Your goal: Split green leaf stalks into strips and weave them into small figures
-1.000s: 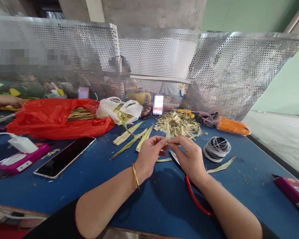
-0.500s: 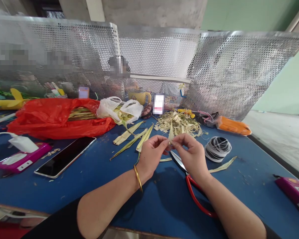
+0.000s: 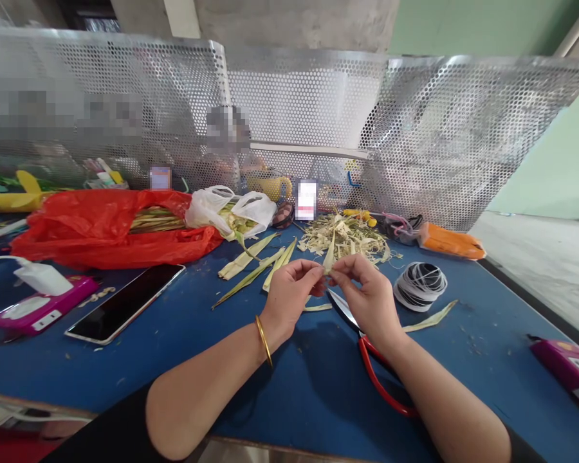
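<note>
My left hand (image 3: 292, 292) and my right hand (image 3: 364, 296) meet over the middle of the blue table, thumbs and fingertips pinched together. Between them they hold a pale, pointed piece of dried leaf (image 3: 329, 256), its tip upward; its lower end is hidden by my fingers. Under my right hand lie red-handled scissors (image 3: 381, 386) with the blades pointing away. A spool of black and white cord (image 3: 421, 286) stands to the right, beside a loose leaf strip (image 3: 431, 318). Several more leaf strips (image 3: 246, 257) lie left of my hands, and a heap of leaf shreds (image 3: 352, 238) is beyond them.
To the left are a red plastic bag (image 3: 87, 225) of dried leaves, a white bag (image 3: 251, 212), a phone (image 3: 130, 302) and a purple power strip (image 3: 48, 312). An orange packet (image 3: 451, 241) sits at the right edge. A perforated metal screen (image 3: 299, 96) closes off the back.
My left hand has shifted slightly left and my fingertips are a little farther apart, with more of the leaf piece showing. The view has moved slightly.
</note>
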